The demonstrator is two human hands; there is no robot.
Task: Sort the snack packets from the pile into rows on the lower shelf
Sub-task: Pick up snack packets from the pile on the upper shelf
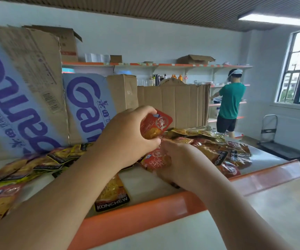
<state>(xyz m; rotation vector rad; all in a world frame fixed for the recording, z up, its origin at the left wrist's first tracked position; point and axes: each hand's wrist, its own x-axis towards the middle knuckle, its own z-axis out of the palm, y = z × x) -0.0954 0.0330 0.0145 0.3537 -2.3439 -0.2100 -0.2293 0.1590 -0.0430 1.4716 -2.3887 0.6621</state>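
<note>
My left hand point(125, 136) holds a red snack packet point(156, 124) upright above the white shelf point(142, 183), fingers curled round its left edge. Just below it my right hand point(178, 163) pinches another red packet point(156, 159) that lies on the shelf. A pile of red and yellow packets point(217, 150) spreads to the right. Yellow and black packets point(37, 166) lie in a loose band on the left. One yellow packet point(112, 197) lies near the orange front rail, partly under my left forearm.
Cardboard boxes point(28, 91) with blue print and plain flattened cartons point(172, 105) stand behind the shelf. The shelf's orange rail point(145, 213) runs along its front edge. A person in a green shirt point(231, 101) stands at wall shelves far right, near a folded trolley point(271, 134).
</note>
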